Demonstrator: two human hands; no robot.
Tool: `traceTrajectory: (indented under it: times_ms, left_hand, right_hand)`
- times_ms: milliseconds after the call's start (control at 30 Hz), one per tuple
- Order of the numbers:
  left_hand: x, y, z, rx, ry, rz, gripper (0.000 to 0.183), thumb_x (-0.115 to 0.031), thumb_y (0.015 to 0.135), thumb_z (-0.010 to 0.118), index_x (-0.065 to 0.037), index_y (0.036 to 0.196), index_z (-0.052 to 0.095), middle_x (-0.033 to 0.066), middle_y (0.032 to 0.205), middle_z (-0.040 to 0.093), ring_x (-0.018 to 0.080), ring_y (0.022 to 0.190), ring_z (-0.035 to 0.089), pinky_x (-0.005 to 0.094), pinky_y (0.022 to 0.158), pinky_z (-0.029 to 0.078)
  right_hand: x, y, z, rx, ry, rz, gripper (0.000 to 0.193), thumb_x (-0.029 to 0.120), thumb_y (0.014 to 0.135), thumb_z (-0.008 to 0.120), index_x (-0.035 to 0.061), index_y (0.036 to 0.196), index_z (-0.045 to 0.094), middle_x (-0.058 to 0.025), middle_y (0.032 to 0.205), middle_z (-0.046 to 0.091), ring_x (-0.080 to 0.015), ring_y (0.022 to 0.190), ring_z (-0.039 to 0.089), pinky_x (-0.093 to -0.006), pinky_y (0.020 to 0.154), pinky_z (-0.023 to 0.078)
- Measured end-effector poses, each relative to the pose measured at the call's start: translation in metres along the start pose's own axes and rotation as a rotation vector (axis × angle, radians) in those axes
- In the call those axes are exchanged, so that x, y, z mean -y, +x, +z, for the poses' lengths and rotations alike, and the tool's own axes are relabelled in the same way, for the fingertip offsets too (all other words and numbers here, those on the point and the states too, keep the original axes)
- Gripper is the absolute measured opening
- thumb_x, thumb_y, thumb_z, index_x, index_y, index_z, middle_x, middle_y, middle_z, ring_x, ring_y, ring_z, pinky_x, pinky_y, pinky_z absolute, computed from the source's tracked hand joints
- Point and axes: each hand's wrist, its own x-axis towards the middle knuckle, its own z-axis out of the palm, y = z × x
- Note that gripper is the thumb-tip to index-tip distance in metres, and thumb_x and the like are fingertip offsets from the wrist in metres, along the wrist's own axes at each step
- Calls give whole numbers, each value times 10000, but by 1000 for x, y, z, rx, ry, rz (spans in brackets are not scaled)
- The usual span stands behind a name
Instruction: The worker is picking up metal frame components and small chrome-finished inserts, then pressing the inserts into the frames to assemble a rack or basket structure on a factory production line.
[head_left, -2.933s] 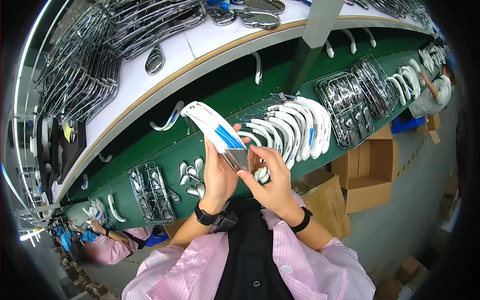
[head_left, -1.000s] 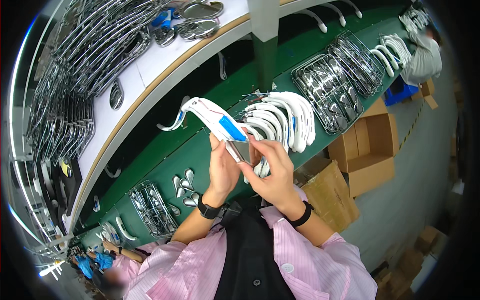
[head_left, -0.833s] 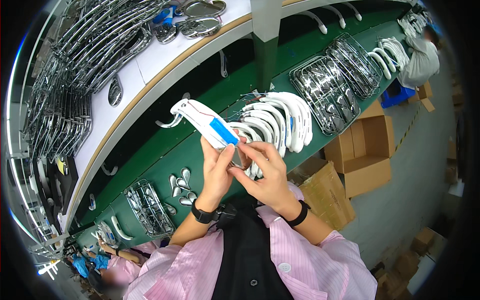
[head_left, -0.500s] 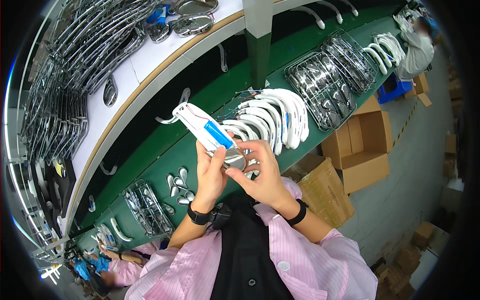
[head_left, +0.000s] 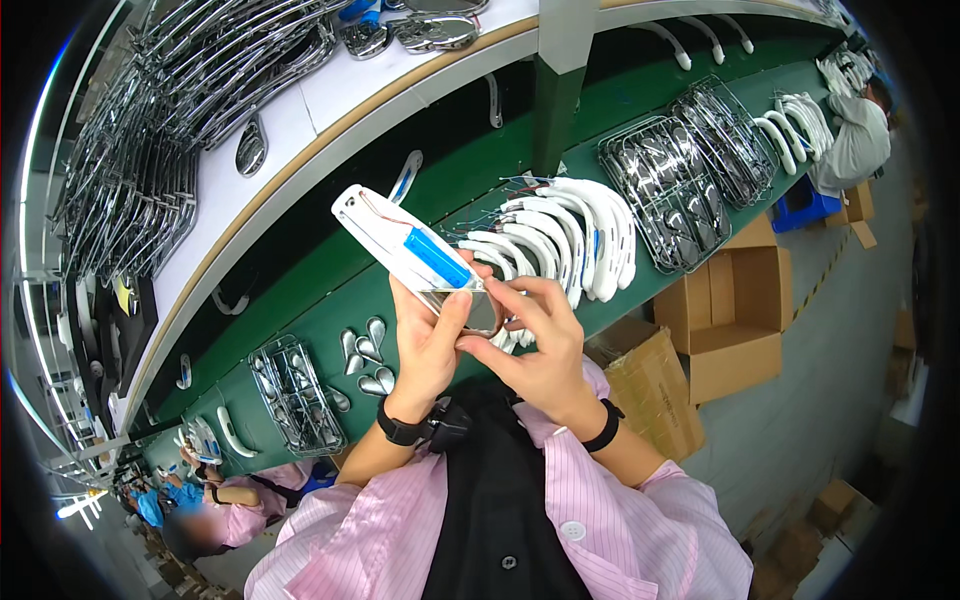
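My left hand (head_left: 425, 345) is closed round the lower part of a long white plastic housing (head_left: 378, 228), its thumb lying on the front. Set in the open face of the housing are a blue cylindrical battery cell (head_left: 436, 257) and a thin red wire. A shiny rounded metal cover (head_left: 484, 314) sits at the near end. My right hand (head_left: 545, 350) pinches this cover's edge between thumb and fingers. Whether the cover is fully seated cannot be made out. Just beyond my hands, a row of curved white housings (head_left: 600, 240) with loose wires lies on the green bench (head_left: 300, 345).
Wire baskets of chrome parts (head_left: 665, 190) stand at right and a smaller basket (head_left: 296, 395) at left, beside loose shiny covers (head_left: 362, 345). A shelf (head_left: 330, 95) piled with chrome parts overhangs the bench. Cardboard boxes (head_left: 735, 320) sit at right. Other people work at both ends.
The view has swung slightly, so the bench things appear farther right. The housing is tilted a little more to face me. Both hands keep their hold, with the right fingers shifted slightly on the cover.
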Motion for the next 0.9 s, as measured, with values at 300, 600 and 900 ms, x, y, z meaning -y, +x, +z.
traceTrajectory:
  times_ms: [300, 600, 900]
  left_hand:
    - [-5, -4, 4, 11, -70, 42, 516, -206, 911, 621, 5, 1308, 367, 176, 1207, 555, 305, 1081, 610, 414, 870, 538]
    - [-2, -2, 2, 115, -115, -79, 490, -172, 915, 602, -22, 1308, 350, 181, 1148, 567, 323, 981, 651, 457, 871, 539]
    - [7, -1, -3, 116, -13, -146, 729, -535, 1008, 285, -49, 1518, 100, 101, 1166, 524, 166, 941, 563, 311, 813, 487]
  right_hand:
    - [-3, 8, -10, 617, 700, 558, 349, 338, 970, 548, 5, 1061, 602, -36, 719, 570, -92, 657, 504, -281, 602, 430]
    - [-8, -18, 13, 297, 735, 461, 341, 334, 953, 581, -2, 988, 627, -45, 727, 589, -98, 638, 516, -274, 569, 406]
    - [-25, 16, 8, 15, 495, 162, 205, 144, 732, 825, 33, 789, 662, -78, 1050, 601, -111, 617, 553, -239, 544, 418]
